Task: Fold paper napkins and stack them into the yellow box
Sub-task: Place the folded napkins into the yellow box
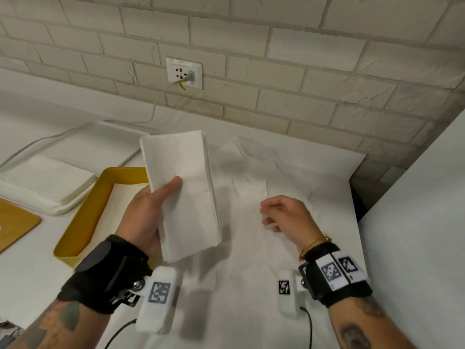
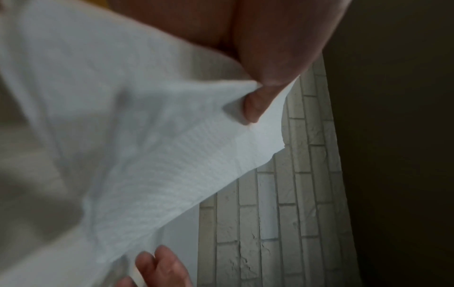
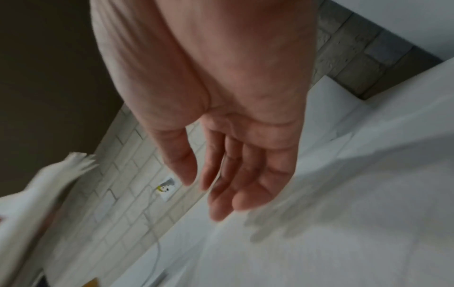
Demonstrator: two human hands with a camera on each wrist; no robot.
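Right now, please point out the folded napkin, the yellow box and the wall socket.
napkin (image 1: 183,187), head view, middle of its upper face.
yellow box (image 1: 75,226), head view, its left wall.
socket (image 1: 183,73), head view, centre of the plate.

Box (image 1: 75,222) left of held napkin (image 1: 183,192); napkin pile (image 1: 47,182) behind box.

I note a wall socket (image 1: 184,73) on the brick wall (image 1: 302,59); a white cable (image 1: 157,102) hangs below it, a wooden board (image 1: 15,222) far left.
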